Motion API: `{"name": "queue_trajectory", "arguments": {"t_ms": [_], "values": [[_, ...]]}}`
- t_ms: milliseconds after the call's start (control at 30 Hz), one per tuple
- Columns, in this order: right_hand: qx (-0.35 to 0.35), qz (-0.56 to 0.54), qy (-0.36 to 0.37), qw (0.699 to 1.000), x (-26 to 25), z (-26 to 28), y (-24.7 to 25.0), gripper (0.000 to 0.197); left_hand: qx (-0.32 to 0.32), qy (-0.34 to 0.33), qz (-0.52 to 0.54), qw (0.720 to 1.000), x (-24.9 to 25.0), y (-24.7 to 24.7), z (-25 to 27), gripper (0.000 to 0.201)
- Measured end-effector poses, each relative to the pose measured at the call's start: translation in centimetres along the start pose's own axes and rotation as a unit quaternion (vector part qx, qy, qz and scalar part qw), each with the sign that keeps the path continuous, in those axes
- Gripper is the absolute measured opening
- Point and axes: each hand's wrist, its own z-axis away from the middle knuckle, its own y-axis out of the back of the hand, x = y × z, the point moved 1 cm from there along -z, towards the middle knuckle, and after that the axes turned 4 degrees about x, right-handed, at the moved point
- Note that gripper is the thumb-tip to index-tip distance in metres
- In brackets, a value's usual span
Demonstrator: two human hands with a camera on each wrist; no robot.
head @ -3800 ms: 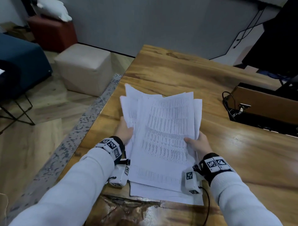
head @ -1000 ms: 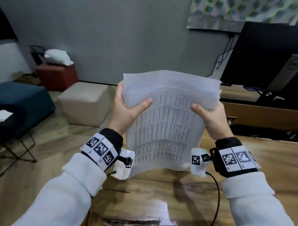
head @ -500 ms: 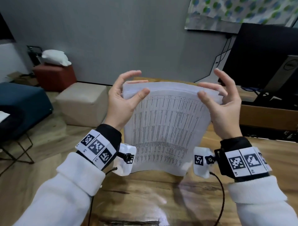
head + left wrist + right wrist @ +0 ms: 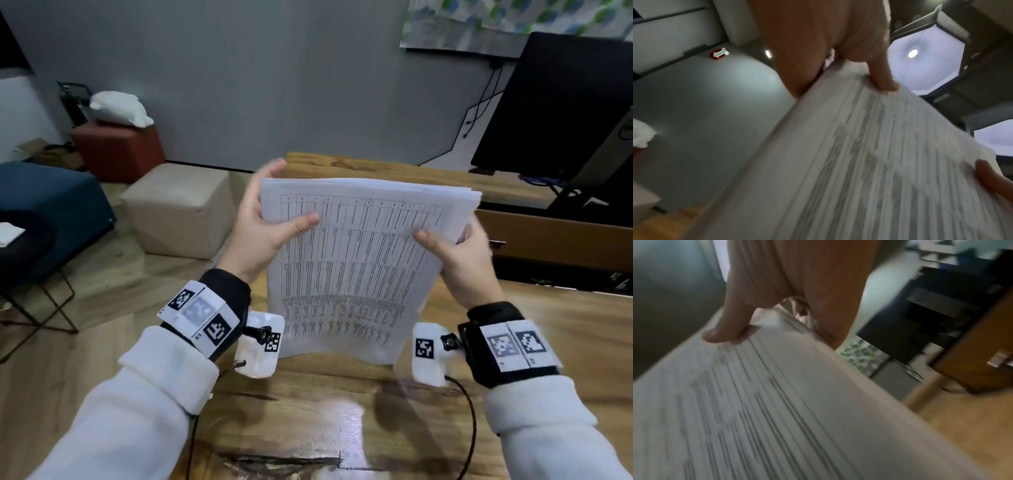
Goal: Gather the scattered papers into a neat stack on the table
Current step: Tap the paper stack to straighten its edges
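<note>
Paper-pinching thumbs lead: the left hand (image 4: 260,233) and right hand (image 4: 459,253) each grip a side of the papers (image 4: 349,270), thumbs on the printed face. That sheaf stands upright, bottom edge on the wooden table (image 4: 308,418). Squaring appears under way; next, lay it flat without fanning.

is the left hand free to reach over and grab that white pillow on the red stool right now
Probably not. The left hand holds one side of the paper stack, which stands upright on the table, and the right hand holds the other. The pillow lies across the room on the red stool.
</note>
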Motion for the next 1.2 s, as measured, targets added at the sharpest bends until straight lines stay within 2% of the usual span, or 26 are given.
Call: {"name": "queue_trajectory", "arguments": {"t_ms": [67,133,167,267,333,400,500,533,600,633,733,800,833,900,933,1000,1067,1133,1200], "values": [[-0.023,0.028,-0.049,0.998,2.0,1.1,-0.5,0.052,-0.030,0.083,-0.050,0.995,-1.5,-0.1,0.8,0.061],[-0.013,0.065,-0.039,0.997,2.4,1.4,-1.4,0.027,-0.001,0.106,-0.064,0.992,-2.2,-0.2,1.2,0.070],[-0.002,0.064,-0.026,0.998,2.0,1.3,-1.7,0.024,0.026,0.085,-0.064,0.994,-1.9,-0.3,1.2,0.066],[0.033,0.055,0.034,0.997,0.4,0.5,-1.7,0.026,0.052,0.010,-0.076,0.996,-0.3,-0.1,0.7,0.028],[0.044,0.054,0.032,0.997,0.5,0.8,-1.8,0.026,0.037,0.008,-0.067,0.997,0.0,0.3,0.9,0.027],[0.033,0.054,-0.010,0.998,2.5,2.1,-2.0,0.022,0.022,0.059,-0.066,0.996,-2.1,0.8,1.1,0.038],[0.028,0.030,-0.089,0.995,5.9,4.1,-2.3,0.028,-0.010,0.147,-0.072,0.986,-5.5,0.9,2.4,0.065],[0.025,0.026,-0.100,0.994,6.5,4.2,-2.2,0.029,-0.008,0.153,-0.071,0.986,-6.3,1.0,2.5,0.060],[0.004,0.038,-0.118,0.992,6.9,3.8,-1.9,0.028,0.007,0.147,-0.057,0.987,-6.4,1.0,2.5,0.030],[-0.010,0.046,-0.131,0.990,6.9,3.6,-1.6,0.028,0.021,0.143,-0.050,0.988,-6.3,1.1,2.3,0.026],[-0.064,0.076,-0.184,0.978,7.5,3.7,-0.7,0.017,0.087,0.114,-0.028,0.989,-5.9,1.6,1.4,0.032],[-0.076,0.078,-0.209,0.972,7.7,4.3,-0.2,0.002,0.145,0.104,-0.002,0.984,-6.1,2.1,0.9,0.016],[-0.063,0.064,-0.217,0.972,7.7,4.6,0.1,0.008,0.170,0.112,0.022,0.979,-6.1,2.3,0.8,0.009],[-0.028,0.024,-0.230,0.973,7.9,4.5,0.6,0.043,0.209,0.131,0.072,0.966,-6.2,2.7,0.8,0.003],[-0.001,-0.011,-0.237,0.971,8.0,4.4,0.7,0.061,0.221,0.145,0.094,0.960,-6.5,2.7,0.9,0.002],[0.041,-0.110,-0.241,0.963,8.1,4.1,0.5,0.080,0.235,0.171,0.143,0.946,-7.2,2.7,1.0,0.008],[0.054,-0.175,-0.241,0.953,8.0,4.1,-0.4,0.084,0.241,0.199,0.197,0.929,-7.6,2.1,1.5,0.032],[0.029,-0.195,-0.245,0.949,8.1,4.2,-1.8,0.079,0.220,0.233,0.222,0.921,-7.7,1.4,2.0,0.053],[0.019,-0.176,-0.239,0.955,8.2,4.3,-2.9,0.067,0.185,0.255,0.235,0.919,-7.9,0.9,2.3,0.051]]}}
